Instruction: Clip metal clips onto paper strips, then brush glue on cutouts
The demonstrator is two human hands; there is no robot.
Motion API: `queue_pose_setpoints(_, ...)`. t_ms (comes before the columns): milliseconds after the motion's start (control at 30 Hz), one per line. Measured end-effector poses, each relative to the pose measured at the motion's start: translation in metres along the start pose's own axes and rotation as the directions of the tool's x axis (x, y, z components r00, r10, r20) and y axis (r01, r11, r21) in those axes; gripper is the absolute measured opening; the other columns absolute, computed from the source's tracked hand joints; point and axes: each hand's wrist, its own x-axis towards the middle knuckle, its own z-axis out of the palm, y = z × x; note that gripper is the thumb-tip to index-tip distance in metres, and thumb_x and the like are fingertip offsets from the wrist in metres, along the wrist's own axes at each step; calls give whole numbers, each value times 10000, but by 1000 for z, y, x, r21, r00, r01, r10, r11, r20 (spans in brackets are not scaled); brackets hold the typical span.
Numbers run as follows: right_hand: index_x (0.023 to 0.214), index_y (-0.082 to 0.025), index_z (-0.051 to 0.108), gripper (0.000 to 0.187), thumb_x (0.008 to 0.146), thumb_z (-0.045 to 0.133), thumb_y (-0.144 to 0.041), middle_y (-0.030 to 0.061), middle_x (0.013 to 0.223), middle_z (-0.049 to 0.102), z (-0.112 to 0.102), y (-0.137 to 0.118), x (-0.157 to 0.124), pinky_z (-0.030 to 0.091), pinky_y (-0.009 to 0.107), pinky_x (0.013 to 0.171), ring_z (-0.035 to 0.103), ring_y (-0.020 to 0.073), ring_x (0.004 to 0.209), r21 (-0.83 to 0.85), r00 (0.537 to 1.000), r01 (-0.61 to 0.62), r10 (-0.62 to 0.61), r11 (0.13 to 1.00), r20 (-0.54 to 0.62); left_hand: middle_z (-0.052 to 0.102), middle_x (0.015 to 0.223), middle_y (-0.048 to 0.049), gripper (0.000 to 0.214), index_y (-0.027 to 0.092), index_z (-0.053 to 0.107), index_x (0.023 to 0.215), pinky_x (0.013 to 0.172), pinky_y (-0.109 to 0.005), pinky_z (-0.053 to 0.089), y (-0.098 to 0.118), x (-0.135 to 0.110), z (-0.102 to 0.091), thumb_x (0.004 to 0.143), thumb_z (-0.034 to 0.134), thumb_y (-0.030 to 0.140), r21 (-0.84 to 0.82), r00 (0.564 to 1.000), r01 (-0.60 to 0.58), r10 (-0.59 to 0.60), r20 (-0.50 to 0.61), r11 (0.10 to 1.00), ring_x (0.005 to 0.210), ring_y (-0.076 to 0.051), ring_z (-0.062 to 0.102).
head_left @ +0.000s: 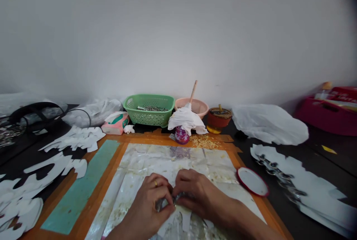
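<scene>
Both my hands meet low in the middle of the view, over a glue-stained plastic sheet [173, 162] laid on an orange board [96, 195]. My left hand [149, 204], with a ring on one finger, pinches a small shiny silver piece [170, 201]. My right hand [196, 191] has its fingers curled onto the same piece from the right. What the piece is I cannot make out.
A red-rimmed white lid [252, 181] lies right of my hands. Behind the board stand a green basket [149, 110], a pink bowl [196, 105], a brown jar [219, 118] and a tissue-topped small jar [182, 132]. White paper cut-outs [71, 141] lie left and stacked at right [304, 184].
</scene>
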Motion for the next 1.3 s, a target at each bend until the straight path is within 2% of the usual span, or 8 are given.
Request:
queue_pose_setpoints(133, 901, -226, 775, 126, 852, 742, -115, 33, 902, 673, 1, -1, 2, 440, 274, 765, 636, 162, 828, -24, 1000, 14, -15, 1000, -1, 708, 954, -23, 205, 219, 670, 693, 957, -386, 431, 0, 0, 0, 719, 719, 22, 10, 1000, 3, -3, -4, 1000, 1071, -242, 587)
queue_pose_setpoints(467, 820, -224, 791, 151, 802, 752, -79, 19, 852, 635, 2, -2, 2, 422, 248, 693, 602, 140, 775, 8, 999, -3, 3, 1000, -36, 743, 1076, -17, 212, 223, 670, 705, 1025, -417, 417, -1, -3, 2, 735, 697, 15, 75, 996, -89, 91, -20, 993, 1188, -265, 554)
queue_pose_setpoints(600, 779, -217, 773, 163, 774, 738, -58, 16, 847, 638, 4, -3, 1, 418, 251, 683, 601, 142, 774, -2, 996, 43, -43, 999, -81, 765, 914, 10, 212, 229, 648, 690, 973, -402, 431, 1, -2, 1, 740, 700, 30, 69, 999, -50, 50, -1, 996, 1105, -250, 596)
queue_pose_setpoints(733, 771, -205, 718, 187, 749, 665, -27, 23, 868, 643, 12, -1, 0, 408, 295, 726, 601, 163, 800, -60, 974, 137, -146, 989, -174, 750, 864, 7, 201, 222, 639, 684, 951, -397, 427, 2, -2, 0, 740, 722, 48, 71, 1000, 12, -13, 10, 997, 1067, -247, 590)
queue_pose_setpoints(833, 763, -194, 644, 195, 738, 595, -7, 29, 881, 668, 16, 0, 0, 391, 326, 750, 591, 173, 812, -86, 962, 179, -192, 980, -192, 739, 843, 7, 202, 217, 637, 674, 950, -390, 423, 4, -2, -1, 741, 726, 49, 73, 999, 34, -35, 13, 997, 1062, -243, 586)
queue_pose_setpoints(967, 783, -197, 568, 202, 756, 546, 2, 19, 832, 688, 15, -3, 1, 383, 341, 760, 579, 174, 793, -128, 953, 245, -262, 961, -149, 719, 800, 4, 210, 215, 642, 674, 949, -378, 422, 4, -2, -1, 724, 719, 27, 78, 999, 33, -33, 0, 996, 1065, -241, 588)
queue_pose_setpoints(1133, 835, -203, 559, 192, 817, 531, -14, 37, 833, 700, 8, -5, -2, 401, 333, 748, 597, 191, 821, -98, 953, 291, -297, 952, -55, 731, 816, 3, 219, 214, 646, 686, 940, -369, 426, 2, -3, 0, 699, 738, 17, 51, 1000, 27, -27, 3, 998, 1062, -240, 585)
queue_pose_setpoints(1300, 949, -210, 553, 190, 877, 537, -35, 38, 866, 682, -2, -7, -5, 417, 316, 760, 582, 191, 843, -62, 974, 221, -217, 973, 66, 758, 868, 1, 205, 216, 645, 698, 935, -381, 427, 2, -2, -1, 726, 765, 52, 26, 1000, 4, -4, 6, 1000, 1050, -244, 582)
